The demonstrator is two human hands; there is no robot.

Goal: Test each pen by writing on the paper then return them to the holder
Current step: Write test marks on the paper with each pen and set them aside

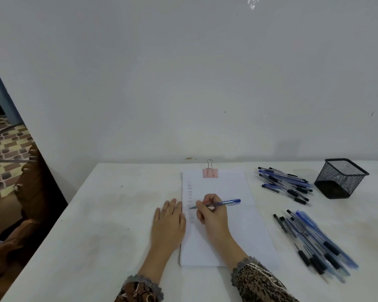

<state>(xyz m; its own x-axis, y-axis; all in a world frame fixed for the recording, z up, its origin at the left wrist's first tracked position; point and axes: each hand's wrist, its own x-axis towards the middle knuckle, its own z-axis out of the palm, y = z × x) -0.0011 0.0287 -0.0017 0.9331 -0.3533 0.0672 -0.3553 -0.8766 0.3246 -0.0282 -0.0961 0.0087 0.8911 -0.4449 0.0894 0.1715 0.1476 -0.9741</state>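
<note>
The right hand [212, 214] grips a blue pen [218, 203], tip on the paper [227, 225]. The left hand [168, 223] lies flat, fingers straight, at the paper's left edge.

Tally: two hands, left hand [169, 223] and right hand [212, 216]; one blue pen [222, 203]; one paper [229, 236]; one pink binder clip [210, 172]; one mesh holder [338, 179]; two pen piles, far pile [286, 184] and near pile [314, 243], pens too overlapped to count.

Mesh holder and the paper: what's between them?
In the head view, a loose pile of pens lies between the black mesh holder and the clipped paper, touching neither. A second pile lies nearer the person.
</note>
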